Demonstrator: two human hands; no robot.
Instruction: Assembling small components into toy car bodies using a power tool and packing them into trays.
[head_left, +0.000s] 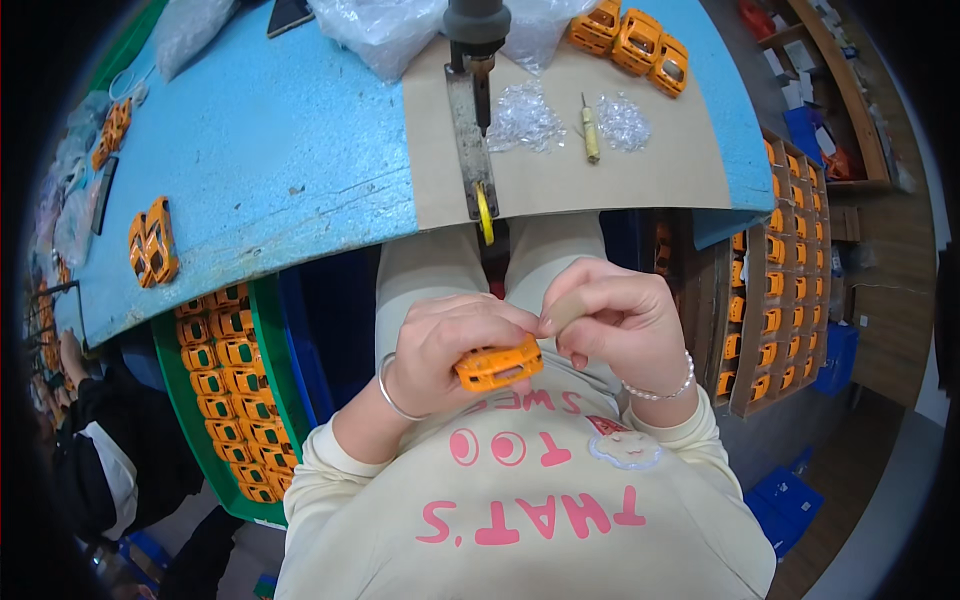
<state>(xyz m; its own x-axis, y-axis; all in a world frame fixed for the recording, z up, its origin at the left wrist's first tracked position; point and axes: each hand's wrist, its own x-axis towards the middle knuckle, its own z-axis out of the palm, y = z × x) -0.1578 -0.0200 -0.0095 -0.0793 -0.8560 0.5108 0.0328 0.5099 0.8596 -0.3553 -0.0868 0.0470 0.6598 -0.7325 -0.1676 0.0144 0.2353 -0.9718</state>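
Note:
Over my lap, my left hand point(440, 345) is wrapped round an orange toy car body point(500, 366) with window openings in its side. Close to the car's right end is my right hand point(625, 315), its thumb and fingers pinched together. A tan covering point(566, 311) shows at one of its fingertips. Whatever lies in that pinch, if anything, is too small or hidden to make out. Beyond my hands, at the table edge, stands a black pressing or driving tool point(480, 60) above a metal arm point(466, 145) with a yellow piece point(485, 212) on its end.
Small clear plastic parts point(525, 118) lie in two piles, with a yellow-handled hand tool point(590, 135) between them. Orange car bodies point(638, 42) sit on the blue table point(300, 150). A green crate point(262, 320) and cardboard trays point(745, 385) hold many more. Another person point(120, 440) is at the left.

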